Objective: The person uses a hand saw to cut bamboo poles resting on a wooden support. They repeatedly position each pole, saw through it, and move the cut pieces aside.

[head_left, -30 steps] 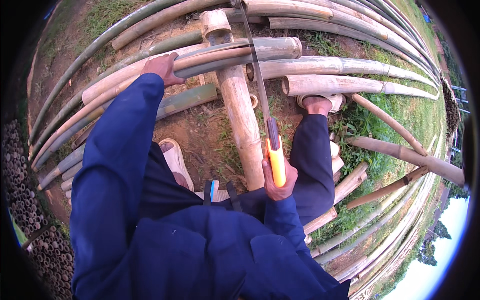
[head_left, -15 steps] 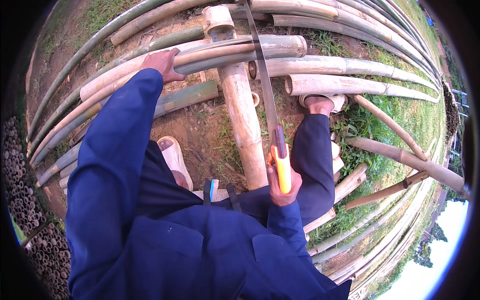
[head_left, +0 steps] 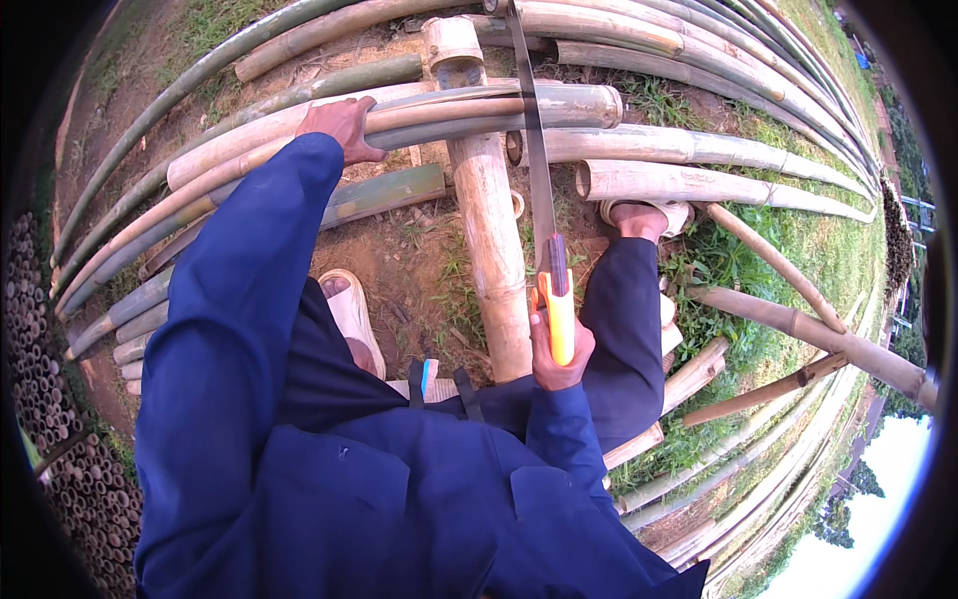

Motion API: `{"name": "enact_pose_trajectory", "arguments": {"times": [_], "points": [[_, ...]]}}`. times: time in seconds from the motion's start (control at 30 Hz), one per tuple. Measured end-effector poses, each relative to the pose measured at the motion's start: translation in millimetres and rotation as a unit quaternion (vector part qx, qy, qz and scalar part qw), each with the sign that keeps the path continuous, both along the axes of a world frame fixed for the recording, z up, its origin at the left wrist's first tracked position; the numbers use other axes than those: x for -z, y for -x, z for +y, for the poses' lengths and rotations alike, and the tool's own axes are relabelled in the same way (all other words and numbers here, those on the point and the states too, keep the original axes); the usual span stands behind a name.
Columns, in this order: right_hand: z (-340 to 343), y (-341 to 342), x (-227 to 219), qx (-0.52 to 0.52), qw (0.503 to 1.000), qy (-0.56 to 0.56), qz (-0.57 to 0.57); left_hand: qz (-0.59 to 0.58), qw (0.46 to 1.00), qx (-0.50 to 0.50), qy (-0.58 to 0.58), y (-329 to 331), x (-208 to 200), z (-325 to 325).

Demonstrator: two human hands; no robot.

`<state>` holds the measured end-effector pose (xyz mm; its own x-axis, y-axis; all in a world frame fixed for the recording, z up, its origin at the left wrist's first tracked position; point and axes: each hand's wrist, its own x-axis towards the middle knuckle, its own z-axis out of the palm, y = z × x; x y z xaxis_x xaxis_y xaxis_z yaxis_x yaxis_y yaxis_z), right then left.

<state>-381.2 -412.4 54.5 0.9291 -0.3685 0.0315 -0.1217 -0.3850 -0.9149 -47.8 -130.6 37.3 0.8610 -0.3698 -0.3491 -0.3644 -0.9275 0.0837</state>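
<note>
My right hand (head_left: 562, 351) is closed around the orange-yellow handle of a handsaw (head_left: 540, 170). Its long blade points away from me and crosses the bamboo pole (head_left: 574, 104) a short way in from that pole's right end. How deep the teeth sit cannot be made out. To the left of the blade, my left hand (head_left: 341, 130) is clamped over the pole, thumb on the near side and fingers on the far side. The pole rests across a thick bamboo support (head_left: 486, 235), whose far end carries an upright stub (head_left: 454, 50).
Long bamboo poles (head_left: 689, 145) lie beyond and to the right. A cut bamboo piece (head_left: 389, 195) lies nearer on the left. Crossed poles (head_left: 798, 314) stand at the right. Stacked bamboo ends (head_left: 85, 489) fill the lower left. My sandalled feet flank the support.
The saw and my right hand have moved forward, away from me, along the cut line. My left hand keeps its hold on the pole. The whole view has shifted slightly.
</note>
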Motion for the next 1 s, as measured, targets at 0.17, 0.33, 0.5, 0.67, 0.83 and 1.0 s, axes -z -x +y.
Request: {"name": "enact_pose_trajectory", "arguments": {"times": [0.17,0.33,0.5,0.67,0.83,1.0], "points": [[-10.9,-87.2,-19.6,-0.004,0.998,-0.054,-0.009,-0.001,1.0,-0.025,0.016,4.8,-3.1,-1.2],[-12.5,-129.6,-1.5,-0.011,0.994,-0.03,-0.1,0.003,0.977,0.037,0.212,-22.1,10.6,34.3],[-13.5,-112.3,1.0,0.016,0.994,-0.111,0.0,-0.062,0.981,-0.039,0.178,-43.2,2.6,51.1],[-9.1,-117.1,1.1,0.004,0.995,-0.069,-0.07,-0.195,0.973,-0.126,0.009,-74.1,-4.2,75.2],[-9.0,-116.2,5.3,0.012,0.997,-0.069,-0.038,-0.223,0.968,-0.015,0.112,-44.0,-5.0,11.6],[-9.9,-114.9,2.3,-0.004,0.999,-0.045,-0.02,-0.188,0.962,0.099,0.172,6.8,11.6,-87.0]]}}
